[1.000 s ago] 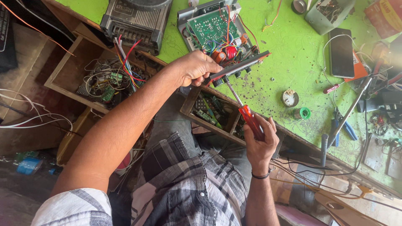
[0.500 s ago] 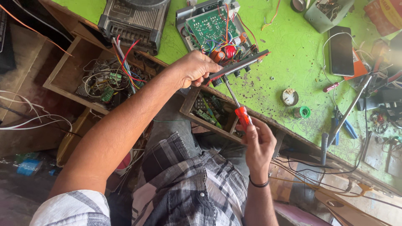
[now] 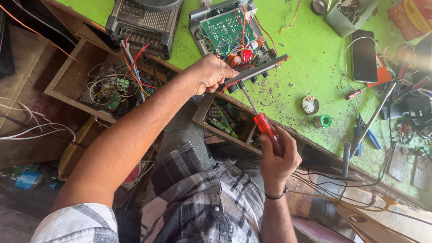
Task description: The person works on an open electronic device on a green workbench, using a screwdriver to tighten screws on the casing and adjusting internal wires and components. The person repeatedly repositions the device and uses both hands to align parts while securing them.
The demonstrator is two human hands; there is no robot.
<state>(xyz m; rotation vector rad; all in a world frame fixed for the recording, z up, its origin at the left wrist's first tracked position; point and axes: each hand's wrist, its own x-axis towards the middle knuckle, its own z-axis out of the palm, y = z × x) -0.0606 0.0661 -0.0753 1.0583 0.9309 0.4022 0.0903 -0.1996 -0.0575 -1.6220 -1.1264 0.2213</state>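
My left hand (image 3: 209,73) grips the near end of a dark front panel strip (image 3: 258,69) with several black knobs, attached to an open amplifier chassis (image 3: 225,27) with a green circuit board and coloured wires. My right hand (image 3: 277,155) is wrapped around the red handle of a screwdriver (image 3: 263,123). Its metal shaft points up to the underside of the panel strip near the knobs. Both hands work at the near edge of the green-covered workbench (image 3: 310,67).
A grey metal unit (image 3: 144,20) with loose coloured wires sits at the left. Open wooden drawers (image 3: 96,87) below hold wires and small boards. A phone (image 3: 363,56), solder tin (image 3: 309,104), green tape roll (image 3: 325,120), pliers (image 3: 366,135) and other tools lie to the right.
My right hand and the screwdriver have shifted slightly, the handle now lower and nearer my body. My left hand keeps its hold on the panel strip.
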